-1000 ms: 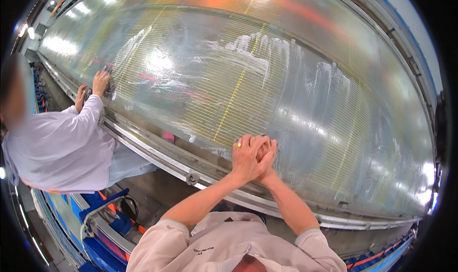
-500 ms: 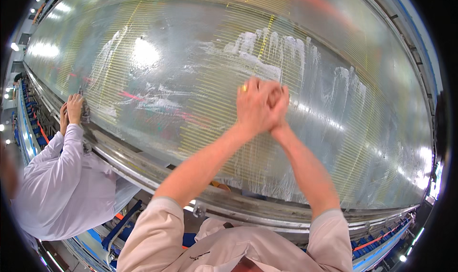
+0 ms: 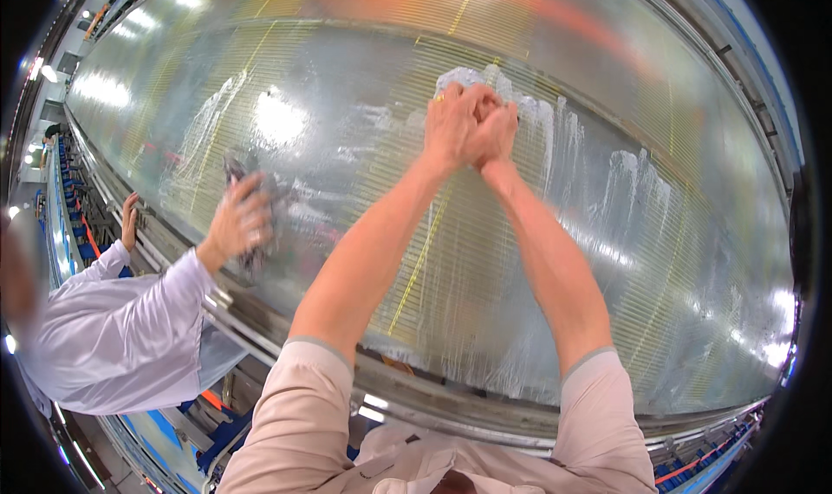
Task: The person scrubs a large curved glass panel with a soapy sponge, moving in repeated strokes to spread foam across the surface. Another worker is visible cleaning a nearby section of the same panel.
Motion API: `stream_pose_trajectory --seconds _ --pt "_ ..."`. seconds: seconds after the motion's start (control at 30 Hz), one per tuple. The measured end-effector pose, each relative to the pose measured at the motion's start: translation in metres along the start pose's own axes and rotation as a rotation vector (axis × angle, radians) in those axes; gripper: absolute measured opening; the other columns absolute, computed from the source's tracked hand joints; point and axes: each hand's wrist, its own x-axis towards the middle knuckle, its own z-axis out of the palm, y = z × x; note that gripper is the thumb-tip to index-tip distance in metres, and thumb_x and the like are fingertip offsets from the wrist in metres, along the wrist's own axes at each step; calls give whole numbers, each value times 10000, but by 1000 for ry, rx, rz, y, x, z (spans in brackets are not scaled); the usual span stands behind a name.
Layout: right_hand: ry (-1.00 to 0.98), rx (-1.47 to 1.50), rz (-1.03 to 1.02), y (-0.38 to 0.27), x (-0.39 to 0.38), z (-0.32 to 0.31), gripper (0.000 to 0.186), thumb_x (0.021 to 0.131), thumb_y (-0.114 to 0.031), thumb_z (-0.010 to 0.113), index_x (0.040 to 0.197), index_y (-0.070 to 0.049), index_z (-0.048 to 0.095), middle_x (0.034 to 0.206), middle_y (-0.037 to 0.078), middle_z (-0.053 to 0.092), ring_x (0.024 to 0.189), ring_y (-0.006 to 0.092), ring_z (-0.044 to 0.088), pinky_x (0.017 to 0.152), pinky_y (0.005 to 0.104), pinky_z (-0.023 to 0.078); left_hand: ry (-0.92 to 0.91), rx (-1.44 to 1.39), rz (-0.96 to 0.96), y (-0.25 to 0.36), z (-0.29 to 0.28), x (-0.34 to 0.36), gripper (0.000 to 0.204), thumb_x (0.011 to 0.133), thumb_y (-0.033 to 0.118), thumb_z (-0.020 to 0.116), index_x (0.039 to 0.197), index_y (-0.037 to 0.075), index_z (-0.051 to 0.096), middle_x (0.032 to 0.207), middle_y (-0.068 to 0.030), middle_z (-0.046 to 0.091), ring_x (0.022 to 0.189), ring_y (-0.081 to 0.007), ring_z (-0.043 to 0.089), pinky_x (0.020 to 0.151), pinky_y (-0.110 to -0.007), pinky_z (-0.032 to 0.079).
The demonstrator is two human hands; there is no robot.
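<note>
Both my arms stretch out over a large glossy sheet (image 3: 407, 260) with bands of fine yellow lines. My left hand (image 3: 449, 128), with a ring on one finger, is closed and pressed together with my right hand (image 3: 496, 132), which is closed too. Whatever lies under the fingers is hidden. White foamy residue (image 3: 461, 78) spreads on the sheet just beyond my fingertips. Streaks of white residue (image 3: 626, 166) run down the sheet to the right of my hands.
On the left a co-worker in a pale long-sleeved top (image 3: 113, 329) has a blurred hand (image 3: 236, 221) on a dark crumpled pad (image 3: 251, 264). A metal rail (image 3: 485, 420) runs along the sheet's near edge. Blue machine parts (image 3: 230, 438) sit below it.
My joined hands have moved away from me, up the sheet to the white residue. The co-worker's hand has swept the dark pad rightward over the sheet; their other hand has come apart from it.
</note>
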Motion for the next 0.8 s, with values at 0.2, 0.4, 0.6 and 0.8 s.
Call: stream_pose_trajectory --seconds 0.2,0.4,0.6,0.8 --pt "-18 -9 -50 -97 -176 -34 244 934 -378 620 992 -149 677 956 40 693 1021 281 611 890 501 384 -35 27 -32 41 -62 -182 360 874 331 748 1174 137 709 1096 -138 657 1024 -339 620 913 -478 457" --pt "-252 -31 -59 -189 -293 -48 321 964 -402 566 1151 -153 643 1109 67 671 1066 318 598 946 542 412 -120 16 -87 55 -140 -314 413 880 331 741 1231 139 642 1084 -137 623 1048 -341 593 878 -508 441" --pt "-250 154 0 -216 -283 -25 339 1014 -407 519 1159 -116 615 1112 90 647 1098 309 557 970 519 358 -60 8 -61 35 -155 -304 424 851 284 767 1212 94 652 1095 -181 623 1038 -377 580 890 -514 445" --pt "-121 284 -65 -160 -145 39 385 1043 -423 487 1246 -114 597 1200 107 639 1162 324 567 1022 527 367 86 -2 -6 -30 -129 -172 259 867 292 735 1091 163 724 977 -121 652 961 -334 615 861 -478 446"
